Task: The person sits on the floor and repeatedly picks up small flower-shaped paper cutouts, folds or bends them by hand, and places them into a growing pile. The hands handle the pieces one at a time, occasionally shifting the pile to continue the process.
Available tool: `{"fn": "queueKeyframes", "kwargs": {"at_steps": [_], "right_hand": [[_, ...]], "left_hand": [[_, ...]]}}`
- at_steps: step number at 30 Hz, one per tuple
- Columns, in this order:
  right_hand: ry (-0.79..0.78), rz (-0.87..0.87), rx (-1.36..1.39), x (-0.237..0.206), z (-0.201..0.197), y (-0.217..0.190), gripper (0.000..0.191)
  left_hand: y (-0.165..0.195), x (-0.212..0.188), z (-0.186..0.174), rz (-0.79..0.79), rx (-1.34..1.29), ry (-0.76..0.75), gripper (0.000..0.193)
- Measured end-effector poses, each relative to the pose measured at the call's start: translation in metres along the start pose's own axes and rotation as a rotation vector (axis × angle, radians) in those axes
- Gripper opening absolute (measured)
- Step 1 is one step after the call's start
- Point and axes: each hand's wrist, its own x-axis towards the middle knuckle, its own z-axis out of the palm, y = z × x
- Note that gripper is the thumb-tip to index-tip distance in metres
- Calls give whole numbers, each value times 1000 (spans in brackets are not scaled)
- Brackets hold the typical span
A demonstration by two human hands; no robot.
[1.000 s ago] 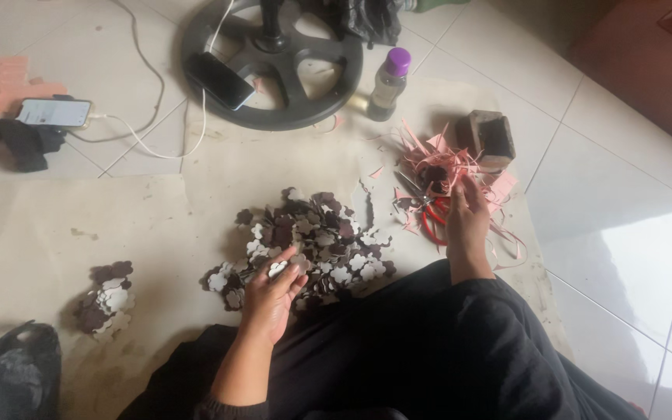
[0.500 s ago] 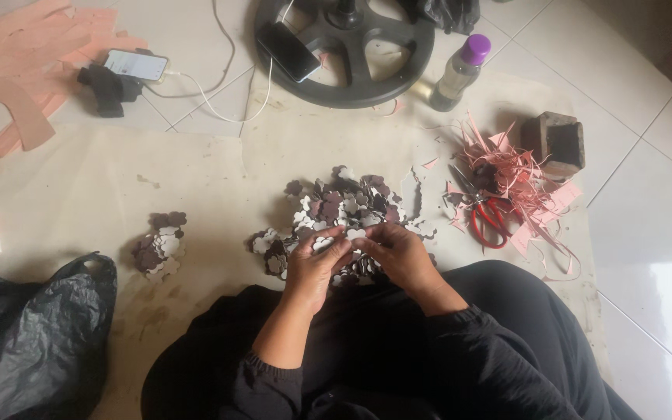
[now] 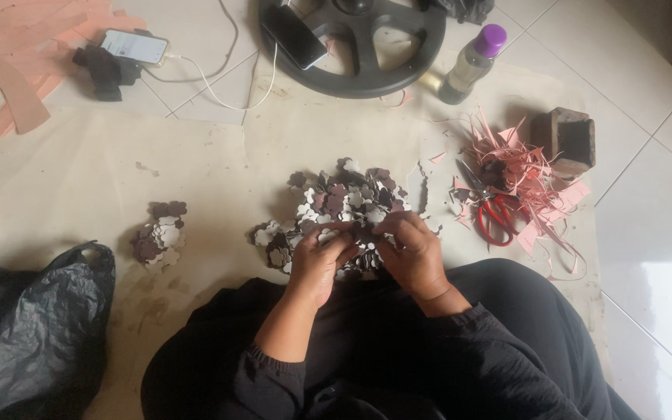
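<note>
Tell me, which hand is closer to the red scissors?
The right hand: the red scissors lie just beyond it on its outer side. The left hand is farther, on the other side of the right hand.

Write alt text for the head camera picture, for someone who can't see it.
Seen from above, a seated person's left hand and right hand meet over a big pile of small flower-shaped cutouts on a paper sheet on a tiled floor. A smaller pile lies to the left; red scissors sit on pink paper scraps to the right.

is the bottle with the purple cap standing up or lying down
Lying down. The bottle rests on its side on the floor beside the black wheel-shaped base, purple cap on, pointing up-right.
</note>
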Motion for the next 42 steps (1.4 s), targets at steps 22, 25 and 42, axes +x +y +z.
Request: {"fn": "queueKeyframes", "kwargs": {"at_steps": [22, 25, 42], "right_hand": [[-192, 526, 485, -3, 2, 26, 22], [-192, 483, 538, -3, 5, 46, 17], [-296, 737, 253, 10, -26, 32, 36]], "left_hand": [[-5, -8, 2, 46, -4, -153, 37], [-5, -8, 6, 20, 10, -169, 39], [-19, 7, 7, 76, 169, 4, 23]]}}
